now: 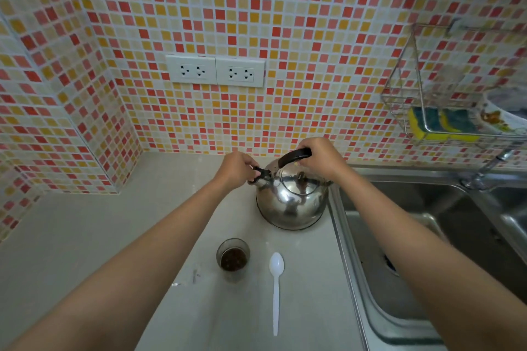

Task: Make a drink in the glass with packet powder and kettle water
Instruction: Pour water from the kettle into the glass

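Both hands on kettle (pixel 291 202): right hand (pixel 320 158) wrapped round black handle (pixel 293 157); left hand (pixel 236 169) pinching spout cap (pixel 261 174); glass (pixel 233 258) with dark powder sits nearer person, just left of kettle, left hand's side; white spoon (pixel 276 288) beside glass, long axis toward person; packet not visible; water level in kettle hidden.
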`<state>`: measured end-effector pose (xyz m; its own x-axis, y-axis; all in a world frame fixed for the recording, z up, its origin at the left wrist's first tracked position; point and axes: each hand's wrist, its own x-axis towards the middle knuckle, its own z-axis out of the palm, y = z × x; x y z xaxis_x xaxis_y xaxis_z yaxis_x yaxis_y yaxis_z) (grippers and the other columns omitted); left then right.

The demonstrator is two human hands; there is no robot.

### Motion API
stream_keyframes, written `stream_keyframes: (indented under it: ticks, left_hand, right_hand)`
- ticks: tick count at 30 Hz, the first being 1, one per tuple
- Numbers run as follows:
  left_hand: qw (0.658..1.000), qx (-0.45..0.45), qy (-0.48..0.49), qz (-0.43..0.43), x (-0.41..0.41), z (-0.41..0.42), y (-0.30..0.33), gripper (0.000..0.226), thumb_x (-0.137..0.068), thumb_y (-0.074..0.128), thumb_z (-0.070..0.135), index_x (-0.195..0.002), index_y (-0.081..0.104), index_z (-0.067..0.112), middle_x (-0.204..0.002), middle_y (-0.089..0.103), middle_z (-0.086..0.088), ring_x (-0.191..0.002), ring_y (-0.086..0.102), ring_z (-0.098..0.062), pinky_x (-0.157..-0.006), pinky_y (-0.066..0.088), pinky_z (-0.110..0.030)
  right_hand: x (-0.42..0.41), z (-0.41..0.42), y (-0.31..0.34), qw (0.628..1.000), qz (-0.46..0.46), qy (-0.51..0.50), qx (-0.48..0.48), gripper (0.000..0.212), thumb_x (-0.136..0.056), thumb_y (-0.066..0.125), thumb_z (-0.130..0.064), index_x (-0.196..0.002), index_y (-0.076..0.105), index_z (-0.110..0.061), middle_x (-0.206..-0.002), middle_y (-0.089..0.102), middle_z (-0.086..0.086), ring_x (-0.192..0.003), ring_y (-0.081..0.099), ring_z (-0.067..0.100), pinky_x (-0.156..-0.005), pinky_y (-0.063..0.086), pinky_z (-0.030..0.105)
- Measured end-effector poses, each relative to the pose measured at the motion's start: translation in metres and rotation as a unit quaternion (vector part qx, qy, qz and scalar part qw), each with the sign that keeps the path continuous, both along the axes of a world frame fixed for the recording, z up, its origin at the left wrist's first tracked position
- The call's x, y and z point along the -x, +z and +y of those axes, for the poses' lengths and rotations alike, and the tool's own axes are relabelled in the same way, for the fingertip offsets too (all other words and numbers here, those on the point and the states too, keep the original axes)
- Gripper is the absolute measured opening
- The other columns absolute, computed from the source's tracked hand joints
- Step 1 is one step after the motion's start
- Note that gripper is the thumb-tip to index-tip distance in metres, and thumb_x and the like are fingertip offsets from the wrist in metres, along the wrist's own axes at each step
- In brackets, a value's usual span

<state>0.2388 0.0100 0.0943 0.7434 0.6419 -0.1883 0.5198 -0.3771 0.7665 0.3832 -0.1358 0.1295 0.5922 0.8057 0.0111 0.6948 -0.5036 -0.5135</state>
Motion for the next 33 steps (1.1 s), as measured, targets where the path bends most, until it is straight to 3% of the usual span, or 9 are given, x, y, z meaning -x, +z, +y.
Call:
stream_keyframes:
  ticks: [7, 12, 17, 23, 28, 33]
  left_hand:
    - [1.000, -0.003, 0.021, 0.006, -0.005, 0.004, -0.022, 0.024, -0.087, 0.067, 0.007, -0.110, 0.071, 0.003, -0.109, 0.070, -0.016, -0.090, 0.061, -0.022, -0.078, 0.046, -0.024]
    - [1.000, -0.016, 0.024, 0.008, -0.012, 0.006, -0.026, 0.023, -0.088, 0.064, 0.006, -0.110, 0.071, 0.003, -0.106, 0.071, -0.016, -0.081, 0.060, -0.019, -0.072, 0.046, -0.022]
    - [0.999, -0.011, 0.036, 0.009, -0.020, 0.006, -0.030, 0.024, -0.088, 0.064, 0.006, -0.111, 0.071, 0.003, -0.109, 0.070, -0.015, -0.084, 0.060, -0.021, -0.074, 0.047, -0.023]
    - [0.999, -0.002, 0.039, 0.004, -0.026, 0.008, -0.033, 0.026, -0.089, 0.063, 0.007, -0.114, 0.069, 0.003, -0.112, 0.069, -0.016, -0.095, 0.065, -0.027, -0.075, 0.049, -0.024]
    - [0.999, 0.008, 0.040, -0.005, -0.030, 0.008, -0.035, 0.027, -0.089, 0.062, 0.006, -0.115, 0.068, 0.003, -0.116, 0.068, -0.016, -0.101, 0.065, -0.028, -0.077, 0.049, -0.023]
    - [0.999, 0.016, 0.035, -0.016, -0.033, 0.008, -0.037, 0.027, -0.090, 0.061, 0.006, -0.115, 0.068, 0.001, -0.115, 0.068, -0.018, -0.100, 0.066, -0.028, -0.077, 0.049, -0.023]
  right_hand:
    - [-0.004, 0.011, -0.020, 1.000, 0.011, -0.010, 0.001, 0.016, -0.078, 0.061, 0.006, -0.082, 0.067, -0.007, -0.078, 0.061, 0.007, -0.076, 0.056, 0.023, -0.061, 0.040, 0.029]
    - [-0.009, 0.015, -0.025, 0.999, 0.025, -0.029, -0.012, 0.021, -0.077, 0.058, 0.009, -0.087, 0.070, -0.006, -0.081, 0.063, 0.009, -0.077, 0.058, 0.024, -0.062, 0.041, 0.028]
    - [-0.014, 0.016, -0.028, 0.999, 0.032, -0.038, -0.015, 0.022, -0.079, 0.059, 0.009, -0.088, 0.071, -0.006, -0.083, 0.066, 0.010, -0.078, 0.058, 0.023, -0.066, 0.043, 0.028]
    - [-0.021, 0.015, -0.031, 0.998, 0.039, -0.031, -0.024, 0.021, -0.080, 0.059, 0.009, -0.089, 0.072, -0.005, -0.079, 0.063, 0.008, -0.076, 0.055, 0.022, -0.059, 0.039, 0.026]
    - [-0.027, 0.015, -0.035, 0.998, 0.029, -0.044, -0.027, 0.023, -0.081, 0.059, 0.010, -0.094, 0.073, -0.001, -0.092, 0.068, 0.020, -0.084, 0.059, 0.029, -0.076, 0.047, 0.037]
    - [-0.027, 0.013, -0.039, 0.997, 0.035, -0.062, -0.042, 0.033, -0.083, 0.063, 0.006, -0.115, 0.067, -0.003, -0.108, 0.067, 0.016, -0.097, 0.059, 0.026, -0.086, 0.042, 0.028]
